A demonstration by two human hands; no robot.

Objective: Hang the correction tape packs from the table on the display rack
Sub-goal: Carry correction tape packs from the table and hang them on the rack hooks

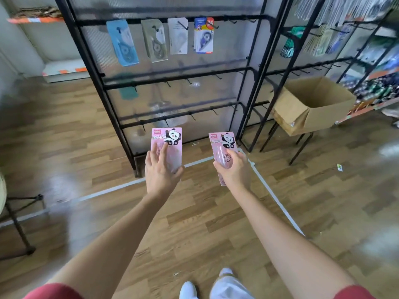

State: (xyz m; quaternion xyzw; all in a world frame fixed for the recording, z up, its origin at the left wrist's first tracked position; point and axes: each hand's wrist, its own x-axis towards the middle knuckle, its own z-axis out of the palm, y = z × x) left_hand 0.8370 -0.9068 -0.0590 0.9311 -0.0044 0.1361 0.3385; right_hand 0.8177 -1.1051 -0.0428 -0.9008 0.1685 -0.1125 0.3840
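Correction tape packs, two pink panda ones, already off the table and carried one per hand, up in the air in front of the display rack. Not hung yet.

Left pack pinned by the left hand: fingers laid fairly straight across the front of the blister, thumb hooked round the lower right edge, so properly gripping, not just touching. Right pack wrapped by the right hand, fingers curled round the plastic bubble low down. Both held by the bottom half with the card tops free and pointing up. Makes sense, leaving the hang-hole end clear to slide onto a hook. Holes themselves too small to make out, though.

Up on the top bar, four other packs hanging side by side from the left part to the middle, plus a few bare hooks toward the right end of that bar. Middle and bottom bars showing only empty hooks, with the bottom bar nearest the hands.

Guessing one of those free spots for the next move, probably one pack at a time. Fiddly job otherwise, threading a small hole onto a thin hook with both hands busy. Main risk: tilting the card, missing the hook tip, maybe creasing the top.

Off to the right, an open cardboard box on a stand just beside the rack.
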